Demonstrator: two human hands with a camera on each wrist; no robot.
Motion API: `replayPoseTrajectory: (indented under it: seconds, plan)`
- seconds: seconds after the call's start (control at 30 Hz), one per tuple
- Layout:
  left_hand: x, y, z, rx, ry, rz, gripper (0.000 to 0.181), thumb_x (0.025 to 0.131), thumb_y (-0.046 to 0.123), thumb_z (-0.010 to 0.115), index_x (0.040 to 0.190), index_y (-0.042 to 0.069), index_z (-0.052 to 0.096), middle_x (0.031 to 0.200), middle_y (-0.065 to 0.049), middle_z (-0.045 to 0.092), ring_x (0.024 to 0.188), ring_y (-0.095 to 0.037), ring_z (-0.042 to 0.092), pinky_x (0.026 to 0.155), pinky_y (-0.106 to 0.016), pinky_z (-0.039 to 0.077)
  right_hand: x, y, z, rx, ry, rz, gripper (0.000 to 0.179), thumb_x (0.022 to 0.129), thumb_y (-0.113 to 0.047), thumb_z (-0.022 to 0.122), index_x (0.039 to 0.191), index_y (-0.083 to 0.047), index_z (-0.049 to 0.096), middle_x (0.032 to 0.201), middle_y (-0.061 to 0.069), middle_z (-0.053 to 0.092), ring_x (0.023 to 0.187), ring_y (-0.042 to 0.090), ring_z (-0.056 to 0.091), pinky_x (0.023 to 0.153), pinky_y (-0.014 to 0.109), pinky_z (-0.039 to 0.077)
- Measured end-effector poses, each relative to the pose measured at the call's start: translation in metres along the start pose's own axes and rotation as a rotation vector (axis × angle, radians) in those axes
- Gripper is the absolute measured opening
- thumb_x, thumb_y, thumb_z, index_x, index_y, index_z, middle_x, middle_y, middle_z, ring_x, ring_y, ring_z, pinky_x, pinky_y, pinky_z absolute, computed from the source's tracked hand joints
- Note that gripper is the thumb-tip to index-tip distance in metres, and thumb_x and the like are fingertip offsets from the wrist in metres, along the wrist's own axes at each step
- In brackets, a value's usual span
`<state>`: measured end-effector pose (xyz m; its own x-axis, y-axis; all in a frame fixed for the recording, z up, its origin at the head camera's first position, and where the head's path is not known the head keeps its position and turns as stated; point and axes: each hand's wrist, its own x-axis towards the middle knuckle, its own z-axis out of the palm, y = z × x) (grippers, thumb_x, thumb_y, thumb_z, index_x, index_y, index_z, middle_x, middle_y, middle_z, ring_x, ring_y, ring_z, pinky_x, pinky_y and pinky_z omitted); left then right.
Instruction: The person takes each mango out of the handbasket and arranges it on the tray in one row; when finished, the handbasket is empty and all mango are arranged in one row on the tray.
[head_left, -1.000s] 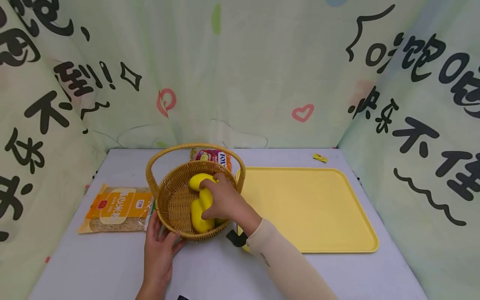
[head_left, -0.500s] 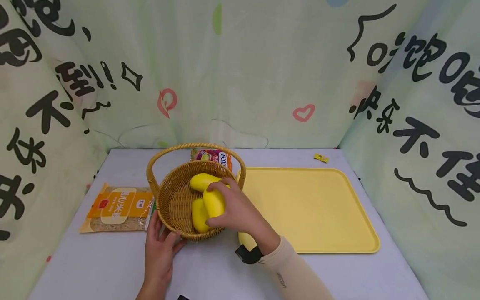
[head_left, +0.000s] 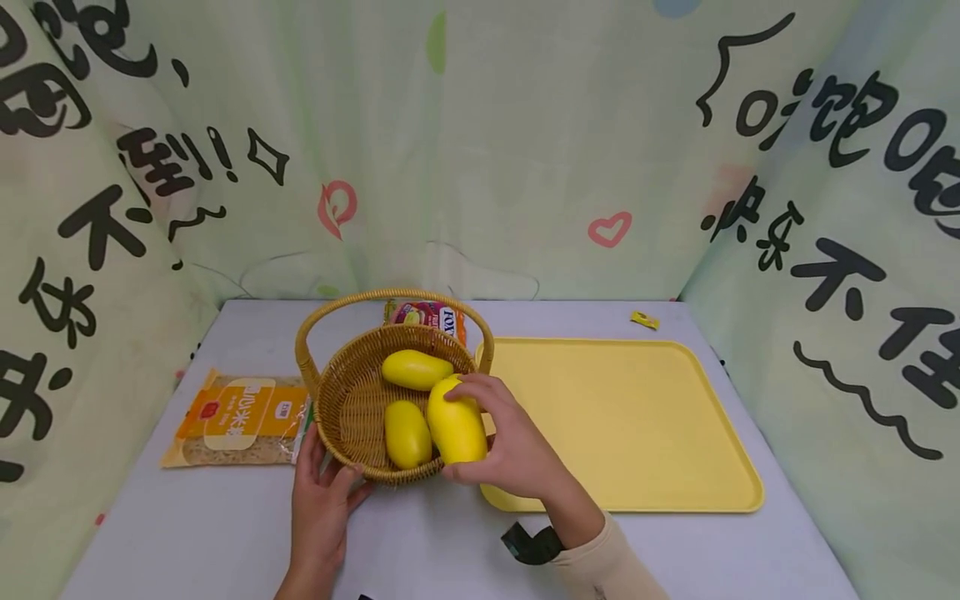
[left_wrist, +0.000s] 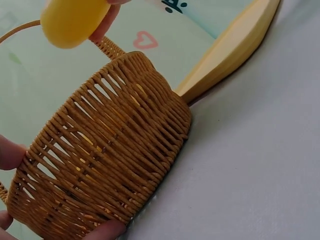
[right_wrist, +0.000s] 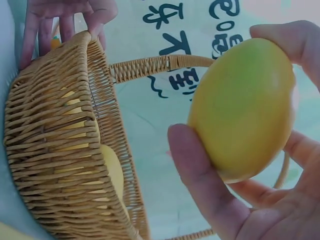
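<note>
My right hand (head_left: 510, 433) grips a yellow mango (head_left: 456, 421) over the right rim of a wicker basket (head_left: 356, 408). In the right wrist view the mango (right_wrist: 245, 110) shows a greenish patch, with thumb and fingers round it, up off the basket. Two more yellow mangoes lie inside: one mango (head_left: 416, 369) towards the back, another mango (head_left: 408, 435) near the front. My left hand (head_left: 318, 508) holds the basket at its front left; in the left wrist view its thumb is at the rim of the basket (left_wrist: 105, 145) and other fingers lie lower on the wall.
A yellow tray (head_left: 622, 425) lies right of the basket. To the left is a bag of grain (head_left: 240, 421). A purple snack packet (head_left: 427, 315) sits behind the basket, partly hidden by it. A small yellow wrapper (head_left: 645, 320) lies at the back right.
My right hand has lifted one mango out from among the others and moved it right, to the basket's rim. My left hand stays at the basket, which has not visibly moved.
</note>
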<state>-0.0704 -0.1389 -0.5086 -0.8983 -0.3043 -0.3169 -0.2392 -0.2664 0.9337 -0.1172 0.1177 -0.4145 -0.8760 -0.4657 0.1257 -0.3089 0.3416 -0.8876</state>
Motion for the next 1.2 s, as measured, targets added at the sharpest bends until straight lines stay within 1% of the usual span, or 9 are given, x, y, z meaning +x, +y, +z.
replayPoseTrajectory:
  seconds: [0.03,0.17,0.3,0.57,0.73,0.83,1.03,1.2]
  plan:
    - [0.0,0.0,0.0,0.002,0.002,0.001,0.098,0.098,-0.002,0.058,0.17,0.043,0.009,0.178,0.006,0.013,0.152,-0.029,0.037,0.089,-0.036,0.064,-0.003,0.001,-0.001,0.021,0.004,0.0,0.072,0.074,-0.022,0.09,0.138,-0.025,0.059,0.162,0.005,0.039,0.131,0.033,0.053,0.083,0.036,0.064]
    - [0.0,0.0,0.001,0.009,0.007,0.01,0.097,0.098,-0.002,0.058,0.17,0.042,0.009,0.179,0.008,0.013,0.152,-0.029,0.038,0.088,-0.035,0.064,-0.012,0.006,-0.006,0.056,0.027,-0.007,0.072,0.074,-0.022,0.09,0.138,-0.027,0.058,0.163,0.005,0.038,0.131,0.035,0.052,0.083,0.037,0.064]
    - [0.001,0.0,0.001,0.012,0.006,0.012,0.097,0.098,-0.001,0.057,0.169,0.043,0.01,0.178,0.008,0.013,0.152,-0.028,0.038,0.088,-0.035,0.064,-0.019,0.011,-0.011,0.091,0.055,-0.012,0.072,0.074,-0.018,0.09,0.138,-0.026,0.057,0.163,0.006,0.038,0.128,0.038,0.053,0.082,0.038,0.064]
    - [0.001,0.0,0.001,0.009,0.002,0.008,0.097,0.098,-0.001,0.057,0.169,0.044,0.009,0.178,0.009,0.013,0.153,-0.027,0.037,0.087,-0.035,0.064,-0.03,0.019,-0.024,0.141,0.079,-0.021,0.074,0.075,-0.015,0.09,0.14,-0.023,0.055,0.162,0.01,0.038,0.122,0.041,0.054,0.081,0.038,0.065]
    - [0.002,-0.001,0.001,0.006,0.002,0.006,0.097,0.098,-0.001,0.057,0.169,0.045,0.009,0.178,0.009,0.013,0.153,-0.027,0.037,0.088,-0.035,0.064,-0.037,0.024,-0.032,0.164,0.098,-0.05,0.076,0.076,-0.011,0.088,0.142,-0.019,0.052,0.162,0.013,0.037,0.12,0.044,0.054,0.08,0.04,0.066]
    - [0.002,-0.002,0.001,0.008,0.003,0.009,0.097,0.098,-0.001,0.057,0.169,0.045,0.009,0.178,0.01,0.012,0.154,-0.027,0.037,0.088,-0.036,0.064,-0.04,0.028,-0.036,0.161,0.112,-0.041,0.077,0.076,-0.009,0.088,0.143,-0.02,0.051,0.162,0.013,0.036,0.12,0.044,0.054,0.079,0.039,0.066]
    - [0.002,-0.002,0.0,0.013,0.002,0.004,0.098,0.098,-0.002,0.057,0.169,0.044,0.008,0.179,0.01,0.011,0.155,-0.027,0.036,0.089,-0.036,0.064,-0.046,0.037,-0.046,0.107,0.138,0.028,0.077,0.076,-0.01,0.088,0.143,-0.023,0.051,0.161,0.011,0.036,0.117,0.041,0.055,0.08,0.036,0.065]
    - [0.001,-0.002,0.0,0.012,0.0,0.003,0.097,0.098,-0.002,0.057,0.169,0.043,0.008,0.179,0.009,0.011,0.154,-0.027,0.036,0.088,-0.034,0.064,-0.051,0.044,-0.053,0.077,0.138,0.033,0.077,0.075,-0.009,0.089,0.142,-0.021,0.052,0.16,0.013,0.037,0.116,0.042,0.053,0.079,0.033,0.065]
